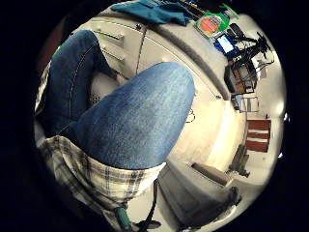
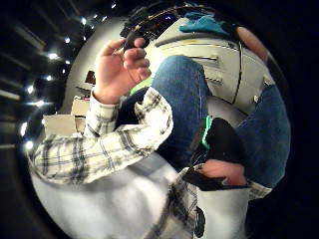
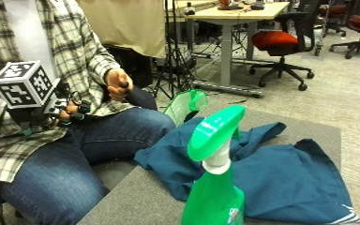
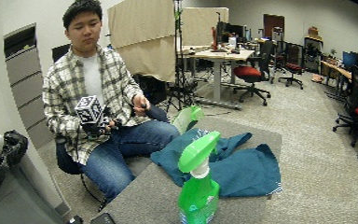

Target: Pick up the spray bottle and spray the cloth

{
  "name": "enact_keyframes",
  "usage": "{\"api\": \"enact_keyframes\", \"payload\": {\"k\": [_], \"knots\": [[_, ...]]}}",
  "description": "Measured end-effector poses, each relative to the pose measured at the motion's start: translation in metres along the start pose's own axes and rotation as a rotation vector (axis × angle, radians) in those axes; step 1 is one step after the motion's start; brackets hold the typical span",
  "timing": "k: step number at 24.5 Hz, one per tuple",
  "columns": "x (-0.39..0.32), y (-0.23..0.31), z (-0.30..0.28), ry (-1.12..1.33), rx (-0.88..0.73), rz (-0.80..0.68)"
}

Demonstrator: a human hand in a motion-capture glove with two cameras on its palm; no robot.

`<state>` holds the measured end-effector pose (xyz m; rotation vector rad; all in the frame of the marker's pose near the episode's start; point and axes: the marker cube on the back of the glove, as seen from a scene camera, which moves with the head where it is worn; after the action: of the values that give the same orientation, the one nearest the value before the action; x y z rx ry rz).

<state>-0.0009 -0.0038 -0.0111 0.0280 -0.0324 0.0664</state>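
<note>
On the bench, I see the spray bottle (image 3: 212, 187) untouched by the cloth (image 3: 273, 171); my grip (image 3: 68, 112) rests in the lap, fingers unreadable.

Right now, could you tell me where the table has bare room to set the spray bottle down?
Bare grey table shows left of the spray bottle, between it and the person's knee. A strip also runs along the far edge beyond the blue cloth. The cloth covers most of the middle.
</note>
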Motion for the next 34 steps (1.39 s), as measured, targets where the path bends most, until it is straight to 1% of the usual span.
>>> {"api": "enact_keyframes", "payload": {"k": [7, 12, 20, 25, 30, 34], "knots": [[0.023, -0.032, -0.03, -0.073, 0.069, 0.044], [0.046, -0.061, -0.051, -0.078, 0.135, 0.067], [0.103, -0.13, -0.072, -0.156, 0.204, 0.141], [0.145, -0.176, -0.08, -0.264, 0.282, 0.246], [0.203, -0.227, -0.099, -0.5, 0.406, 0.397], [0.236, -0.263, -0.11, -0.634, 0.472, 0.471]]}}
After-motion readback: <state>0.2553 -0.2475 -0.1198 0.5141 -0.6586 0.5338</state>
